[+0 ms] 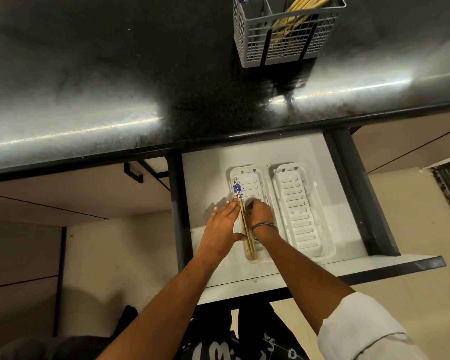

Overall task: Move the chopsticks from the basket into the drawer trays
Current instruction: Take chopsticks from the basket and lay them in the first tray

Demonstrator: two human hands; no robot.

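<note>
Between both hands, chopsticks lie in the left tray; left hand flat and open, right hand curled, pinching them.

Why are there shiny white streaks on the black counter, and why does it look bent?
Head view: the streaks are glare from lights bouncing off the glossy black counter, brightest near its front edge; the wide-angle lens makes that edge slant and curve. The basket casts a dark reflection below it, and the left hand throws a soft shadow on the white drawer.
</note>
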